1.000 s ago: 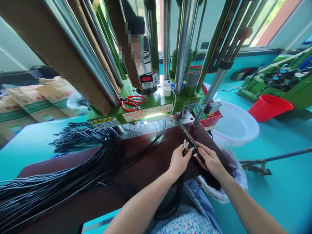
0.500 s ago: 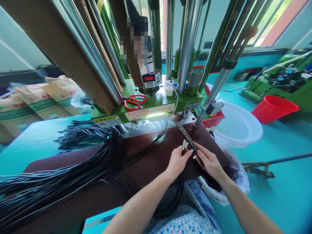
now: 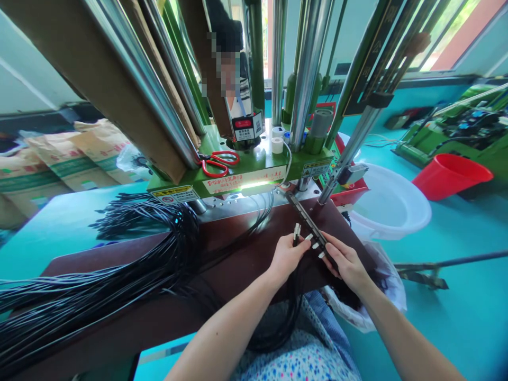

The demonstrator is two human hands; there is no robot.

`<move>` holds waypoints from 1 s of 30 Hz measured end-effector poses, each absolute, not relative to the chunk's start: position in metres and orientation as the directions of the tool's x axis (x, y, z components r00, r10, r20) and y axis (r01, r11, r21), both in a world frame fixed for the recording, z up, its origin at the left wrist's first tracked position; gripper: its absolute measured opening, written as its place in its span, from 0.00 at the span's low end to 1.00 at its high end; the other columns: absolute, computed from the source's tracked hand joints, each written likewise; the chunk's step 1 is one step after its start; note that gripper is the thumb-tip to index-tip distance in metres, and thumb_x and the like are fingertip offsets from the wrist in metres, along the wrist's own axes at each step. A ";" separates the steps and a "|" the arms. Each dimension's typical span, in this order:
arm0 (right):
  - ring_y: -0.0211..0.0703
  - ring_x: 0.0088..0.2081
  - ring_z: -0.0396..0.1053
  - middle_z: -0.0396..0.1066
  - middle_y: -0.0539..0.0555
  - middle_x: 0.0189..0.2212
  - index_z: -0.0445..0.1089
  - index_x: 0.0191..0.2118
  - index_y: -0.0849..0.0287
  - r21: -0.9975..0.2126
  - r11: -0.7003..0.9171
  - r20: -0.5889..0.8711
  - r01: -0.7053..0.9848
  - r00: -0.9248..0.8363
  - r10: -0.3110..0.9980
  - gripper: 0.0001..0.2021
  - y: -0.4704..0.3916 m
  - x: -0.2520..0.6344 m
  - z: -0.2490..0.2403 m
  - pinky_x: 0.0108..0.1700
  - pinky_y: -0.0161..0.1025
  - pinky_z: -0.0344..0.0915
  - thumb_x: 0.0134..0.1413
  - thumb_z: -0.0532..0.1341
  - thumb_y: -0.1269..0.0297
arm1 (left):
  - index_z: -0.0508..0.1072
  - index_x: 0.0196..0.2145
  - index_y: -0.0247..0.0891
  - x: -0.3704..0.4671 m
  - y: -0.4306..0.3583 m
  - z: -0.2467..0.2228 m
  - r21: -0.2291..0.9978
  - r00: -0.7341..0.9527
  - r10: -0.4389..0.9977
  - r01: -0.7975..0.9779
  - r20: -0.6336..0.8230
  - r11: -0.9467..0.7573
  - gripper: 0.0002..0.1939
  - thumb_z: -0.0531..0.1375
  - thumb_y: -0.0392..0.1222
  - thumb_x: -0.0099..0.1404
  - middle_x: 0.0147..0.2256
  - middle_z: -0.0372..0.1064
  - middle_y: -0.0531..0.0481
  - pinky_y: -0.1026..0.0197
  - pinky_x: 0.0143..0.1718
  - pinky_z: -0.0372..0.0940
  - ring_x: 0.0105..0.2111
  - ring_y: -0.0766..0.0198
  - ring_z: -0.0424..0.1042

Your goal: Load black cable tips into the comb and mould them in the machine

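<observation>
My left hand (image 3: 289, 255) is closed on several black cables with pale metal connector ends (image 3: 297, 230) poking up past the fingers. One connector is pinched between thumb and forefinger, close to a long dark slotted metal bar (image 3: 304, 214). My right hand (image 3: 346, 260) grips the near end of that bar, thumb on top and fingers beneath. Along the bar's left side near the thumb, pale connectors (image 3: 316, 246) stick out. Black cables (image 3: 288, 323) hang from my left hand over my lap. The bar's far end rests by the machine's metal plate.
A green press (image 3: 238, 180) stands in front, with red-handled scissors (image 3: 220, 163) on it. Bundles of black cables (image 3: 130, 275) cover the brown table's left side. A lined bin (image 3: 397, 286), a white tub (image 3: 397, 203) and a red bucket (image 3: 452, 177) stand right. Beyond the press is a person.
My left hand has drawn slightly left from the bar, its connectors now more spread. Pale connectors beside the bar show more plainly. My right hand still holds the bar, and the view has shifted slightly.
</observation>
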State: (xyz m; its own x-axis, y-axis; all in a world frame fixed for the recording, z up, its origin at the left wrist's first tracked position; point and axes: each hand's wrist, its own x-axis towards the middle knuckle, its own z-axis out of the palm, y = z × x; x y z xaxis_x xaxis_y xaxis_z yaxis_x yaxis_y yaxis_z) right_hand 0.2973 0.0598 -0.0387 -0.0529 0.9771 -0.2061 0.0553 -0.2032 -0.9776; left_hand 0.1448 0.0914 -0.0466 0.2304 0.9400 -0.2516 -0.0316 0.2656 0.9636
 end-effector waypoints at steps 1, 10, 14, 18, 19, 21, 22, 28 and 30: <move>0.29 0.15 0.50 0.52 0.45 0.15 0.53 0.59 0.69 -0.979 -0.194 -0.197 0.059 -0.064 0.978 0.32 0.060 0.298 -0.039 0.14 0.27 0.46 0.54 0.54 0.51 | 0.64 0.24 0.32 0.145 0.092 -0.045 0.956 0.229 0.933 -0.031 -0.276 0.291 0.14 0.58 0.48 0.53 0.14 0.51 0.57 0.69 0.16 0.45 0.15 0.75 0.50; 0.29 0.14 0.48 0.50 0.44 0.13 0.52 0.59 0.72 -0.984 -0.115 -0.138 0.136 -0.172 0.975 0.31 0.062 0.303 -0.044 0.15 0.29 0.46 0.57 0.51 0.53 | 0.65 0.23 0.32 0.140 0.093 -0.037 0.922 0.249 0.899 -0.048 -0.360 0.383 0.14 0.59 0.47 0.52 0.12 0.49 0.58 0.69 0.16 0.43 0.13 0.76 0.47; 0.30 0.15 0.50 0.51 0.45 0.13 0.53 0.59 0.70 -0.969 -0.069 -0.122 0.238 -0.213 0.970 0.30 0.062 0.301 -0.042 0.17 0.30 0.48 0.57 0.50 0.53 | 0.65 0.22 0.32 0.139 0.092 -0.044 0.951 0.207 0.929 0.012 -0.306 0.310 0.13 0.59 0.46 0.52 0.13 0.51 0.57 0.69 0.17 0.46 0.14 0.76 0.49; 0.30 0.15 0.50 0.51 0.45 0.14 0.54 0.58 0.68 -0.976 -0.108 -0.135 0.187 -0.137 0.981 0.30 0.061 0.299 -0.043 0.16 0.29 0.48 0.57 0.51 0.52 | 0.66 0.26 0.32 0.137 0.092 -0.046 0.989 0.147 0.979 -0.013 -0.144 0.148 0.15 0.56 0.49 0.57 0.19 0.59 0.53 0.69 0.21 0.53 0.19 0.73 0.57; 0.30 0.15 0.49 0.51 0.45 0.14 0.54 0.58 0.68 -0.980 -0.118 -0.136 0.161 -0.110 0.984 0.30 0.060 0.299 -0.044 0.16 0.29 0.48 0.56 0.52 0.52 | 0.67 0.27 0.32 0.136 0.092 -0.045 0.995 0.096 0.991 -0.023 -0.095 0.098 0.16 0.54 0.50 0.59 0.21 0.61 0.52 0.69 0.22 0.54 0.21 0.73 0.59; 0.30 0.15 0.49 0.52 0.45 0.14 0.54 0.58 0.67 -0.983 -0.135 -0.144 0.125 -0.068 0.987 0.30 0.060 0.299 -0.045 0.15 0.29 0.48 0.55 0.53 0.51 | 0.68 0.31 0.32 0.133 0.094 -0.043 0.999 -0.024 0.999 -0.039 -0.039 0.038 0.18 0.51 0.52 0.62 0.21 0.61 0.52 0.70 0.22 0.55 0.20 0.73 0.59; 0.30 0.15 0.50 0.52 0.45 0.14 0.55 0.58 0.67 -0.983 -0.142 -0.149 0.115 -0.054 0.987 0.30 0.059 0.299 -0.045 0.15 0.29 0.48 0.55 0.53 0.51 | 0.67 0.33 0.33 0.132 0.094 -0.043 0.998 -0.072 0.997 -0.053 -0.039 0.036 0.19 0.49 0.53 0.63 0.18 0.59 0.54 0.70 0.20 0.53 0.18 0.73 0.58; 0.29 0.15 0.51 0.53 0.46 0.15 0.56 0.58 0.67 -0.982 -0.156 -0.165 0.109 -0.078 0.983 0.30 0.060 0.301 -0.043 0.15 0.28 0.49 0.55 0.54 0.51 | 0.59 0.31 0.36 0.134 0.092 -0.041 0.982 -0.042 0.989 -0.132 -0.142 0.135 0.13 0.52 0.50 0.61 0.12 0.50 0.61 0.71 0.13 0.45 0.11 0.75 0.49; 0.29 0.15 0.50 0.53 0.46 0.15 0.56 0.57 0.67 -0.983 -0.147 -0.158 0.107 -0.101 0.982 0.29 0.060 0.302 -0.043 0.15 0.28 0.48 0.55 0.54 0.52 | 0.61 0.28 0.34 0.135 0.091 -0.038 0.967 0.065 0.977 -0.139 -0.205 0.212 0.12 0.55 0.47 0.59 0.11 0.50 0.60 0.71 0.12 0.43 0.10 0.76 0.47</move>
